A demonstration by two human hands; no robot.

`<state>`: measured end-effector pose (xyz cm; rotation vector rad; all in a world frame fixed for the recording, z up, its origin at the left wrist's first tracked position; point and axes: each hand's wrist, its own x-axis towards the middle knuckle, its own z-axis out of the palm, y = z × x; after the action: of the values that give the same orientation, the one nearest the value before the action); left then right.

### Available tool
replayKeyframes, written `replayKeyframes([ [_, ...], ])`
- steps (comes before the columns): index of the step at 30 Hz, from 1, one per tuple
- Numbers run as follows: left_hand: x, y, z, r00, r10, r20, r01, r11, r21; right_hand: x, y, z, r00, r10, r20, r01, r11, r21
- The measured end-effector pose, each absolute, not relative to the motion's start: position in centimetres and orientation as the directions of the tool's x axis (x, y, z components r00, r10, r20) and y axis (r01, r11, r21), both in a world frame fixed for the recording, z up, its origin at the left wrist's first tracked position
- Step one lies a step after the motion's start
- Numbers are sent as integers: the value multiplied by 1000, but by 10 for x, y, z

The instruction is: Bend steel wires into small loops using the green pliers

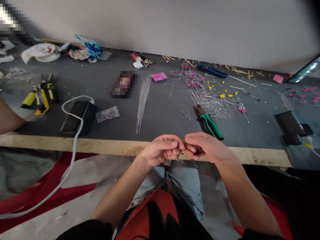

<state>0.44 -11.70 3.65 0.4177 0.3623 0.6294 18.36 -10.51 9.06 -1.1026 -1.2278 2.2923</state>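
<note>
Just over the table's front edge, my left hand [163, 149] and my right hand [206, 146] meet with fingertips almost touching. The left fingers are closed on a thin metal wire [173, 153], part of which shows below the thumb. My right fingers are curled inward and pinched; what lies between them is hidden. Beyond the right hand rest green-handled pliers [211, 126]. A bundle of straight wires [144, 100] lies ahead of my left hand, with a few loose wires [178, 106] to its right.
A tangled heap of wires [215, 100] with pink and yellow bits spreads at right. A pink packet [159, 77], a clear bag [107, 114] and a black power bank [78, 116] with a white cable [77, 135] lie around. Yellow-black cutting tools [41, 95] are at left, near another person's arm [10, 116].
</note>
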Motion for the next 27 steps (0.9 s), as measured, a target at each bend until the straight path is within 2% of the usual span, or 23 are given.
replayKeyframes([
  [4,7,-118,38,754,632,-182,-511,737,443,183,-106,93,-643,574,-508,70,-616,-785],
  [9,7,-120,41,743,646,-172,-521,721,458,181,-107,96,-597,590,-544,69,-638,-767],
  [15,9,-124,43,744,645,-176,-513,719,469,180,-110,92,-602,622,-501,37,-605,-795],
  [21,11,-123,47,644,741,-188,-612,647,455,181,-110,87,-551,749,-369,-123,-510,-851],
  [27,16,-126,45,580,793,-187,-685,599,415,177,-114,78,-558,763,-326,-258,-533,-806],
])
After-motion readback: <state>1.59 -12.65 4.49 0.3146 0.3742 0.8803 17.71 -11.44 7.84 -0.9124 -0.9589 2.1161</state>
